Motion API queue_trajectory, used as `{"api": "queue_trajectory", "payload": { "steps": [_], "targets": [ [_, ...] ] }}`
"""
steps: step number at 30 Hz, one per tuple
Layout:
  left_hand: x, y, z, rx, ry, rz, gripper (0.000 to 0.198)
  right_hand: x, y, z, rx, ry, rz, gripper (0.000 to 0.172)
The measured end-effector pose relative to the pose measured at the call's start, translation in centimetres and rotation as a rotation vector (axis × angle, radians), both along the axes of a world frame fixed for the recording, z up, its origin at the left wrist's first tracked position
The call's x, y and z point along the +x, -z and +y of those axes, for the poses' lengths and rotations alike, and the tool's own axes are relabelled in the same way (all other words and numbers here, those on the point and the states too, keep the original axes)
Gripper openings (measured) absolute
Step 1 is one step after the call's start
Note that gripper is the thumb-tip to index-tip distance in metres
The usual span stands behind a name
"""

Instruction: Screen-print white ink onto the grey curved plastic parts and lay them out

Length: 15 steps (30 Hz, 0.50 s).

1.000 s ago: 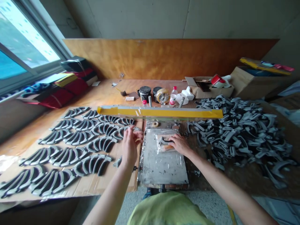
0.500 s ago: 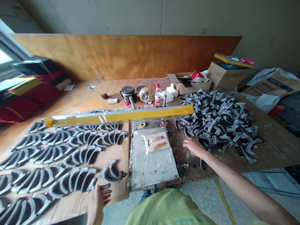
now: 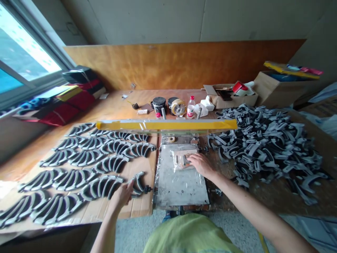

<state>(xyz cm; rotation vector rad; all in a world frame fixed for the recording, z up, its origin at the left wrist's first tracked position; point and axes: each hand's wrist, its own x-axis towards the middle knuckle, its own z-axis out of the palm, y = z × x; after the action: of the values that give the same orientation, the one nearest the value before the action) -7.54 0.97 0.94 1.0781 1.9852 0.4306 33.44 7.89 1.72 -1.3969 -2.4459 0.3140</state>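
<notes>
At far L, red boxes (image 3: 70,110) sit below the window (image 3: 28,45). Next, rows of curved gray brackets (image 3: 91,189) lie fanned on our flattened cardboard (image 3: 142,208). Our L hand (image 3: 123,195) is over the cardboard, fingertips at a loose bracket (image 3: 139,175); we can't tell if it's gripped or only touched. Ctr., our metal plate (image 3: 181,191) bears a plastic-covered pad (image 3: 179,156), w/ a yellow-taped bar (image 3: 168,125) beyond. Our R hand (image 3: 201,164) has bent fingers at a small gray part (image 3: 185,161) on the pad; pinched or not, we can't tell. At R, a heap of gray brackets (image 3: 271,147) lies near an open carton (image 3: 231,102).
</notes>
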Motion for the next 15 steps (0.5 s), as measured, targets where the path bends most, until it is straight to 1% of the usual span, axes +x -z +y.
{"api": "queue_trajectory", "payload": {
  "steps": [1, 2, 3, 5, 7, 8, 9, 10, 12, 13, 15],
  "targets": [
    [0.7, -1.5, 1.2, 0.057, 0.001, -0.026, 0.053, -1.4, 0.1, 0.4, 0.024, -0.033, -0.005, 0.013],
    [1.6, -3.3, 2.5, 0.151, -0.017, -0.063, 0.054, -2.5, 0.3, 0.8, 0.034, -0.045, -0.020, 0.012],
    [2.8, -5.2, 3.8, 0.285, -0.016, -0.132, 0.053, -3.2, 0.5, 1.0, 0.034, -0.044, -0.039, 0.011],
    [5.4, -9.4, 6.2, 0.557, -0.073, -0.315, 0.053, -3.8, 0.9, 1.2, 0.028, -0.024, -0.076, 0.013],
    [8.0, -13.2, 8.2, 0.755, -0.098, -0.540, 0.052, -3.9, 1.3, 0.9, 0.037, -0.007, -0.104, 0.016],
    [9.1, -14.7, 8.9, 0.816, -0.090, -0.626, 0.051, -3.9, 1.4, 0.6, 0.050, -0.001, -0.118, 0.019],
    [9.9, -15.8, 9.4, 0.854, -0.075, -0.688, 0.050, -3.9, 1.5, 0.3, 0.067, 0.005, -0.131, 0.022],
    [10.5, -16.7, 9.8, 0.873, -0.060, -0.717, 0.049, -3.9, 1.6, -0.1, 0.084, 0.009, -0.141, 0.026],
    [10.8, -17.4, 9.7, 0.867, -0.028, -0.711, 0.049, -3.7, 1.8, -0.9, 0.111, 0.012, -0.142, 0.035],
    [10.7, -17.3, 9.3, 0.856, -0.023, -0.696, 0.048, -3.3, 1.8, -1.1, 0.118, 0.024, -0.123, 0.039],
    [9.9, -16.7, 7.7, 0.812, -0.024, -0.676, 0.048, -1.8, 1.5, -1.3, 0.114, 0.077, -0.059, 0.042]
  ]
}}
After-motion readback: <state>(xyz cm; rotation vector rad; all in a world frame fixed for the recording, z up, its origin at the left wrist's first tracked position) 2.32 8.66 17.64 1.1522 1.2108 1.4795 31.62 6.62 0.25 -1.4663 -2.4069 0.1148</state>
